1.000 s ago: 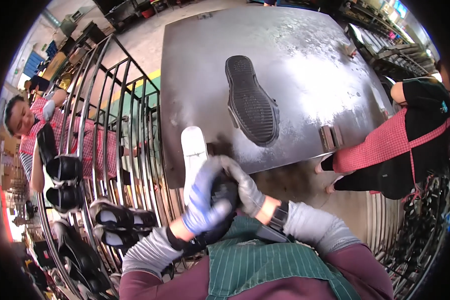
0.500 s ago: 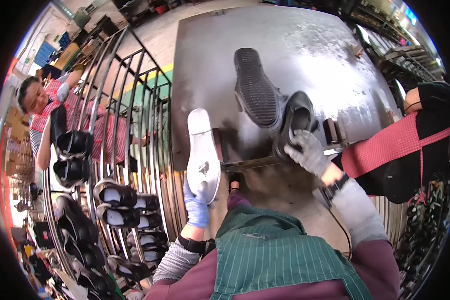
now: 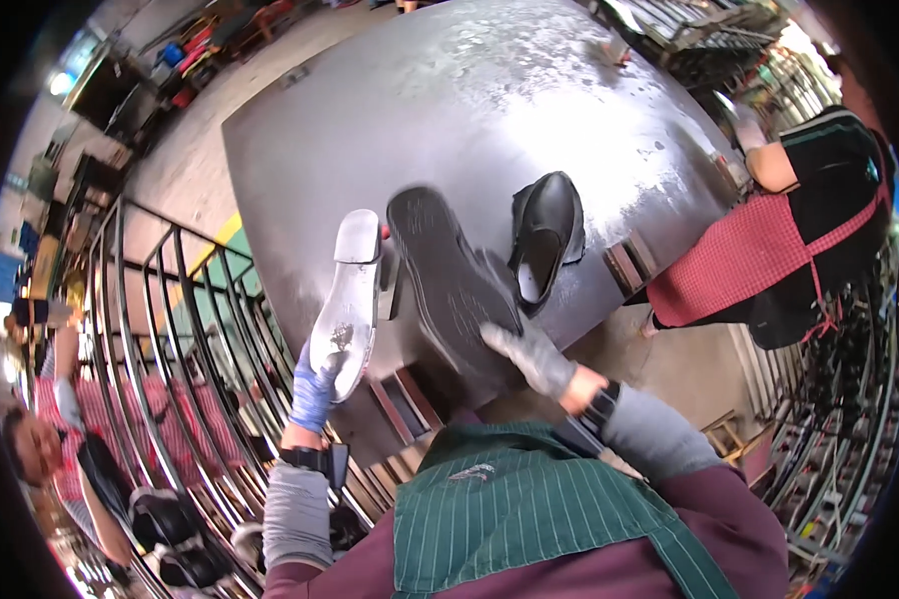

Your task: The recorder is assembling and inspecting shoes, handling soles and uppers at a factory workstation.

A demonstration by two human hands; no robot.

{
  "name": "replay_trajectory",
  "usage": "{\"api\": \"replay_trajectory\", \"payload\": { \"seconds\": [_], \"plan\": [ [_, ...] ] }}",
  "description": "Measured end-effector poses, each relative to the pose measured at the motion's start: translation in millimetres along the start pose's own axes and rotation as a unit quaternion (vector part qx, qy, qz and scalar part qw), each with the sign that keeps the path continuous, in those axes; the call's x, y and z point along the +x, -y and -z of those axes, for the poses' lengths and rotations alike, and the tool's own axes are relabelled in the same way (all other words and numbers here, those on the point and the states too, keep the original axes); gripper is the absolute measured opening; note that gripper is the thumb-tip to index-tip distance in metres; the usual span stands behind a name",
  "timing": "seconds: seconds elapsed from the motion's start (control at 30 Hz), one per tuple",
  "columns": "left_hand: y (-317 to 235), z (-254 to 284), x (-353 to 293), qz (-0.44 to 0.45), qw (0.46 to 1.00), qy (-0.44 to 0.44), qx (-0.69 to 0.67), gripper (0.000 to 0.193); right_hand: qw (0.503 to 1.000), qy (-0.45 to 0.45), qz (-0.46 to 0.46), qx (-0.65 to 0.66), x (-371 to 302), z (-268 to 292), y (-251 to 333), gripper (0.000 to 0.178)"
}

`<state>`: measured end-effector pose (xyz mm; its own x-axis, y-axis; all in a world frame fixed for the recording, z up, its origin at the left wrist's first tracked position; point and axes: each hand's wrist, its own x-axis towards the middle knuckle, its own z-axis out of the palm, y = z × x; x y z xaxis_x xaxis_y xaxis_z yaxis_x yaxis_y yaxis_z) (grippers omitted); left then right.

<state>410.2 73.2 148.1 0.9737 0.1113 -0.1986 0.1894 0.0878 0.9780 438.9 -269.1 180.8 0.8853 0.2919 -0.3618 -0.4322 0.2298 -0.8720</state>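
Observation:
My left hand (image 3: 315, 396), in a bluish-purple glove, grips the lower end of a white sole-shaped piece (image 3: 352, 290) with a dark smudge on it. Its thumb lies on the flat face and a seam crosses the upper part. In a grey glove, my right hand (image 3: 532, 359) holds the near end of a black shoe (image 3: 448, 270) turned with its ridged sole up; the fingers under it are hidden. The shoe is slightly blurred over the metal table (image 3: 320, 150). Another black shoe (image 3: 549, 235) stands upright just right of it, toe pointing away.
Brown-edged brackets (image 3: 402, 404) are at the table's near edge, with another bracket (image 3: 626, 268) at the right. A barred metal rack (image 3: 160, 290) stands to the left, with black shoes (image 3: 165, 519) low down. Co-workers in red checked aprons are left and right (image 3: 729, 260).
My right hand has left the upright shoe and taken hold of the sole-up shoe, bringing it nearer to the white piece. The view has turned and shifted over the table.

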Motion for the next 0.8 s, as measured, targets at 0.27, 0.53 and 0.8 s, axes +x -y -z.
{"api": "replay_trajectory", "payload": {
  "seconds": [0.27,0.53,0.8],
  "plan": [
    [-44,-91,230,-0.022,0.939,0.241,0.243,0.069,0.992,-0.007,-0.071,-0.108,-64,42,-15,0.063],
    [-23,-179,302,0.104,0.882,0.451,-0.09,0.063,0.943,-0.192,-0.127,-0.241,-79,23,-12,0.062],
    [-15,-61,76,0.108,0.979,0.12,-0.123,0.041,0.945,-0.01,-0.183,-0.271,-11,51,33,0.054]
  ]
}}
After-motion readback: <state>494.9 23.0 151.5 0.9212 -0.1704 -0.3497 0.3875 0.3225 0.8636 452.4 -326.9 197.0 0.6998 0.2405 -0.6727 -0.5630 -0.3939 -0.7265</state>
